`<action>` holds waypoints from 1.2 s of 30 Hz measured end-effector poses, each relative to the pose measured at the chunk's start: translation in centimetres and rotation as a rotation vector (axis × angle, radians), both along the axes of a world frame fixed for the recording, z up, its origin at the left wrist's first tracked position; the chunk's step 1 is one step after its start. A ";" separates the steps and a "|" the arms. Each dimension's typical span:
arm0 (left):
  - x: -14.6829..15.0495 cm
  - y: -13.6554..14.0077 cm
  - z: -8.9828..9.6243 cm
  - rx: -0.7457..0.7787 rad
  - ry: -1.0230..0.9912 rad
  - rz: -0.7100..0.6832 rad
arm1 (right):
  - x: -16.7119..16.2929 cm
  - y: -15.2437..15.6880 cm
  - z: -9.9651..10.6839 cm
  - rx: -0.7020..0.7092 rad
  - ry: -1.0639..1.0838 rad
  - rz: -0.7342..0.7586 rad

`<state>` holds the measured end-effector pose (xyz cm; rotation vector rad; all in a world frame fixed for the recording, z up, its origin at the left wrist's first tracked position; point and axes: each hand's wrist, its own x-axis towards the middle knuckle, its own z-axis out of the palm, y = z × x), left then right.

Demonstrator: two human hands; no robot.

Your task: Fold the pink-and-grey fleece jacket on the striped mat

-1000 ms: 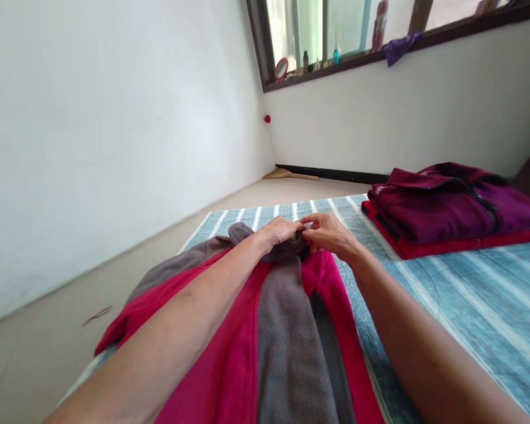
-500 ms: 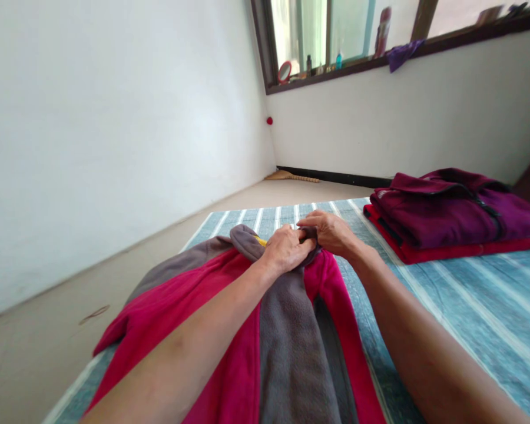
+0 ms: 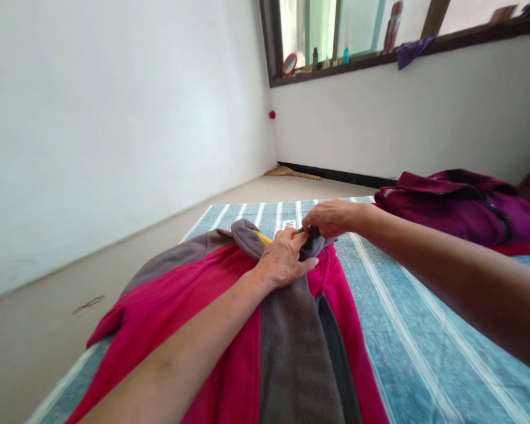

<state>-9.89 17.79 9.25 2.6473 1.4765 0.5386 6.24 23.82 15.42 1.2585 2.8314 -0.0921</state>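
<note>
A pink and grey fleece jacket (image 3: pixel 194 288) is spread over the bed in front of me, with its grey collar at the far end and a strip of yellow showing inside it. My left hand (image 3: pixel 285 257) is at the collar, its thumb and forefinger on either side of a fold of grey fabric. Just beyond it, my right hand (image 3: pixel 331 218) pinches the right part of the collar between closed fingers. Both forearms reach over the bed, the left one covering part of the jacket's front.
Folded purple clothing (image 3: pixel 459 209) lies on a red garment at the right of the bed. The blue striped sheet (image 3: pixel 406 330) covers the bed. A brush-like object (image 3: pixel 291 172) lies on the floor by the wall. Bottles and a round mirror (image 3: pixel 290 64) line the windowsill.
My right hand has moved slightly up, its forearm swinging out to the right over the purple clothing's edge. The left thumb now sticks out from the collar. The view has shifted slightly.
</note>
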 end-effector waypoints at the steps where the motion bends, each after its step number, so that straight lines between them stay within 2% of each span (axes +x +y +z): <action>1: -0.2 0.0 -0.1 0.005 0.017 -0.004 | 0.1 0.1 0.1 -0.004 0.007 -0.009; 6: -0.2 0.2 0.8 -0.016 0.089 0.007 | 0.5 2.0 0.4 -0.030 0.072 0.044; 11: 0.8 1.7 2.7 -0.004 0.031 0.026 | 1.0 3.6 -0.1 -0.095 0.318 -0.095; 16: 0.9 3.4 3.5 -0.155 -0.132 0.009 | 2.0 3.7 -2.3 -0.147 0.451 -0.193; 18: 0.7 3.9 3.6 -0.208 -0.210 0.002 | 2.7 3.6 -3.3 -0.258 0.570 -0.198; 22: 0.4 4.9 4.1 -0.259 -0.371 0.021 | 4.3 3.5 -4.4 -0.641 0.918 -0.156; 25: 0.8 5.3 4.4 -0.240 -0.377 0.048 | 5.0 3.4 -4.3 -0.791 0.987 -0.113; 27: 1.0 5.3 4.6 -0.250 -0.386 0.043 | 4.9 3.3 -4.1 -0.774 0.958 -0.095; 31: 1.2 5.2 4.8 -0.282 -0.363 0.045 | 3.9 3.2 -4.0 -0.529 0.901 -0.040; 34: 1.0 5.2 4.7 -0.164 -0.265 0.072 | 3.1 3.1 -4.4 -0.409 0.932 -0.052; 36: 0.8 5.2 4.5 -0.099 -0.222 0.050 | 2.8 3.0 -4.6 -0.402 0.974 -0.090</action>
